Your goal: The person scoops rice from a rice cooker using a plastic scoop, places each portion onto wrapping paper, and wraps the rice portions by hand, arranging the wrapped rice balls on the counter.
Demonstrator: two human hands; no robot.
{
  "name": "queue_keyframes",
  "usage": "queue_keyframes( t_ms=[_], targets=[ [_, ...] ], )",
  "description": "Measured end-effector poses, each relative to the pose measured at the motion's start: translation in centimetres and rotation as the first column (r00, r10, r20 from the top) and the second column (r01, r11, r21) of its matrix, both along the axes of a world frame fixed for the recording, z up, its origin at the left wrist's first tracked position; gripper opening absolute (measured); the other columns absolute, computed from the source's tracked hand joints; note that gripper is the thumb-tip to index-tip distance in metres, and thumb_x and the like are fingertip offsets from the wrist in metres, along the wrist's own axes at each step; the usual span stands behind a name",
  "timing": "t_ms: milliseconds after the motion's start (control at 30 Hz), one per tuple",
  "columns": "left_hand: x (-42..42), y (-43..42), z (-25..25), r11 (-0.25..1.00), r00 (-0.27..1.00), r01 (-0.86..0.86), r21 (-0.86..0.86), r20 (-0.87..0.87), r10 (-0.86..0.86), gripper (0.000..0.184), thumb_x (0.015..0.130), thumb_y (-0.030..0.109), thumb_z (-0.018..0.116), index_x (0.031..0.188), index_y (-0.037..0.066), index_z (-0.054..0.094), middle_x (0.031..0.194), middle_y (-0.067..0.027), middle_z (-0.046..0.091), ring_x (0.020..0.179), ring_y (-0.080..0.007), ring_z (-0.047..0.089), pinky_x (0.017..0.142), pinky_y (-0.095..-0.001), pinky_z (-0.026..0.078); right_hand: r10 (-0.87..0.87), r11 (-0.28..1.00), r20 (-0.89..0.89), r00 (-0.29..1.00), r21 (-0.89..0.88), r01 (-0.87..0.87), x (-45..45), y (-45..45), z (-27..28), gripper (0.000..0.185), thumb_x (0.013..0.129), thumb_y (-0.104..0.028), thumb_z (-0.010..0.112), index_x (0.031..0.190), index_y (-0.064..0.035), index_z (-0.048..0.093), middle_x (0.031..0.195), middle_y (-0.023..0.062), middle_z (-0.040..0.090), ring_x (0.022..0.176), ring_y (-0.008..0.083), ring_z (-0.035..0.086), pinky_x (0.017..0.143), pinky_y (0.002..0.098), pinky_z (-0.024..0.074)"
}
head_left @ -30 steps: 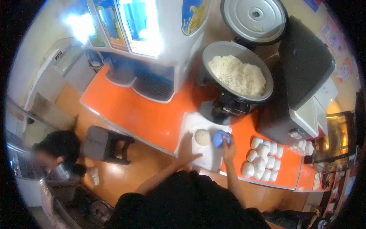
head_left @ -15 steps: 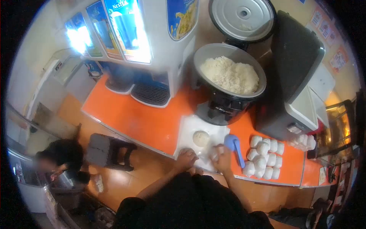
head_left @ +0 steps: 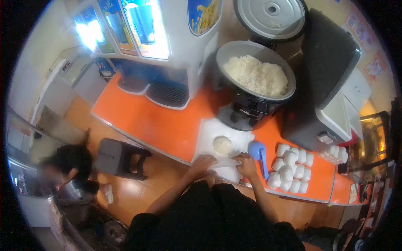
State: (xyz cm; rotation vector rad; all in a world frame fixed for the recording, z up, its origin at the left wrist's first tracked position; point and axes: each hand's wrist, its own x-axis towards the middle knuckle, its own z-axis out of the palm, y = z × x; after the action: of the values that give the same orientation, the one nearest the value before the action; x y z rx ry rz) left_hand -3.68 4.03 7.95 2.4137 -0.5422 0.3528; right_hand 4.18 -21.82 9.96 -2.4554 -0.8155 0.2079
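A round mound of cooked rice (head_left: 222, 145) sits on white wrapping sheets (head_left: 205, 136) at the counter's front edge. Just in front of it, my left hand (head_left: 202, 163) and my right hand (head_left: 245, 164) pinch the near edge of the top wrapping sheet (head_left: 224, 162), which is lifted and stretched between them. Right of my right hand lies a blue rice scoop (head_left: 258, 154). Several white wrapped rice portions (head_left: 288, 171) are stacked further right. Behind the sheets stands an open rice cooker (head_left: 247, 109) holding a heap of loose rice (head_left: 257, 75).
A drinks dispenser (head_left: 176, 54) occupies the back left of the orange counter (head_left: 159, 127). On the right are a dark cooler box (head_left: 312, 125) with its lid up and more wrapped portions (head_left: 333, 154). A dark stool (head_left: 119, 159) and another person (head_left: 71, 167) are at left.
My hands have gone from curled at the sheet's near corners to gripping its near edge and raising it. My right hand has risen slightly, and the camera view has shifted a little.
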Motion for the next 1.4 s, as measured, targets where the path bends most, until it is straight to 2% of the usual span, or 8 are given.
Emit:
queue_keyframes(
  t_ms=[133, 267, 433, 833, 867, 1033, 1167, 1400],
  targets=[
    [-0.5, 2.1, -4.8, 1.0, 0.99, -0.009, -0.005, -0.139, 0.009, 0.044, 0.071, 0.005, 0.065, 0.115, 0.01, 0.064, 0.123, -0.0082, 0.06, 0.12, -0.0275, 0.054, 0.101, -0.0406, 0.043, 0.203, 0.975, -0.12, 0.972, -0.066, -0.211, 0.8, -1.3, 1.1, 0.025, 0.072, -0.008, 0.065, 0.096, -0.0098, 0.072, 0.098, 0.0102, 0.069, 0.093, 0.0274, 0.065, 0.079, 0.0364, 0.0525],
    [-0.7, 3.5, -5.8, 0.998, 0.988, 0.062, -0.015, -0.143, -0.063, 0.052, 0.067, -0.003, 0.063, 0.117, 0.012, 0.064, 0.131, -0.0075, 0.059, 0.125, -0.0258, 0.052, 0.104, -0.0397, 0.044, 0.041, 0.996, -0.253, 0.967, 0.087, -0.019, 2.1, 2.9, 3.8, 0.014, 0.078, -0.009, 0.066, 0.092, -0.0086, 0.071, 0.1, 0.0101, 0.068, 0.086, 0.0253, 0.066, 0.078, 0.0376, 0.0515],
    [-0.7, 3.4, -6.6, 0.989, 0.998, 0.058, -0.133, -0.032, -0.062, 0.049, 0.066, -0.005, 0.063, 0.112, 0.01, 0.067, 0.126, -0.0069, 0.062, 0.121, -0.025, 0.056, 0.099, -0.0385, 0.049, -0.055, 0.985, 0.358, 0.932, 0.175, -0.009, 2.5, 8.1, 0.1, 0.011, 0.074, -0.009, 0.066, 0.086, -0.0099, 0.067, 0.09, 0.0064, 0.056, 0.075, 0.0225, 0.059, 0.069, 0.0377, 0.0453],
    [0.6, 3.3, -13.0, 0.907, 0.964, 0.264, -0.329, 0.092, -0.248, 0.039, 0.083, 0.008, 0.061, 0.122, 0.004, 0.06, 0.131, -0.0138, 0.057, 0.127, -0.0331, 0.048, 0.107, -0.0426, 0.039, 0.207, 0.978, 0.567, 0.798, -0.128, -0.163, 4.1, 8.4, -0.8, 0.008, 0.072, -0.004, 0.06, 0.078, 0.0003, 0.062, 0.089, 0.016, 0.058, 0.086, 0.0344, 0.057, 0.078, 0.047, 0.0442],
    [-0.2, 2.9, -10.1, 0.916, 0.988, 0.139, -0.377, -0.008, -0.154, 0.025, 0.082, 0.005, 0.061, 0.106, 0.005, 0.067, 0.12, -0.0143, 0.063, 0.118, -0.0313, 0.056, 0.102, -0.044, 0.043, 0.261, 0.965, 0.549, 0.794, -0.122, -0.233, 4.9, 8.1, -2.0, 0.012, 0.071, -0.003, 0.058, 0.082, 0.0002, 0.063, 0.092, 0.0165, 0.059, 0.089, 0.0348, 0.057, 0.079, 0.0486, 0.0439],
    [-1.6, 3.1, -9.0, 0.937, 0.996, 0.075, -0.34, 0.073, -0.053, 0.024, 0.079, 0.004, 0.065, 0.102, 0.006, 0.066, 0.121, -0.0151, 0.062, 0.121, -0.0338, 0.053, 0.098, -0.0459, 0.045, 0.486, 0.854, 0.506, 0.712, -0.446, -0.266, 5.4, 8.6, -1.7, 0.03, 0.076, -0.01, 0.06, 0.102, 0.0038, 0.059, 0.116, 0.0215, 0.055, 0.106, 0.034, 0.056, 0.091, 0.0461, 0.0427],
    [-0.7, 2.5, -8.7, 0.964, 0.997, 0.075, -0.255, 0.038, -0.068, 0.023, 0.08, 0.006, 0.065, 0.103, 0.008, 0.066, 0.123, -0.0149, 0.061, 0.122, -0.0344, 0.052, 0.097, -0.0463, 0.046, 0.453, 0.87, 0.445, 0.773, -0.41, -0.274, 5.3, 9.0, 0.3, 0.018, 0.084, -0.006, 0.053, 0.099, 0.0043, 0.054, 0.114, 0.0255, 0.055, 0.095, 0.0383, 0.057, 0.086, 0.0471, 0.0436],
    [-1.3, 3.2, -7.1, 0.928, 0.995, 0.096, -0.361, 0.049, -0.083, 0.022, 0.081, 0.005, 0.063, 0.102, 0.006, 0.065, 0.121, -0.0153, 0.061, 0.12, -0.036, 0.053, 0.097, -0.0466, 0.045, -0.039, 0.992, 0.358, 0.933, 0.126, -0.007, 4.5, 7.8, 1.4, 0.016, 0.087, -0.008, 0.048, 0.094, 0.0054, 0.052, 0.101, 0.0297, 0.051, 0.091, 0.0435, 0.051, 0.08, 0.0501, 0.0404]
  ],
)
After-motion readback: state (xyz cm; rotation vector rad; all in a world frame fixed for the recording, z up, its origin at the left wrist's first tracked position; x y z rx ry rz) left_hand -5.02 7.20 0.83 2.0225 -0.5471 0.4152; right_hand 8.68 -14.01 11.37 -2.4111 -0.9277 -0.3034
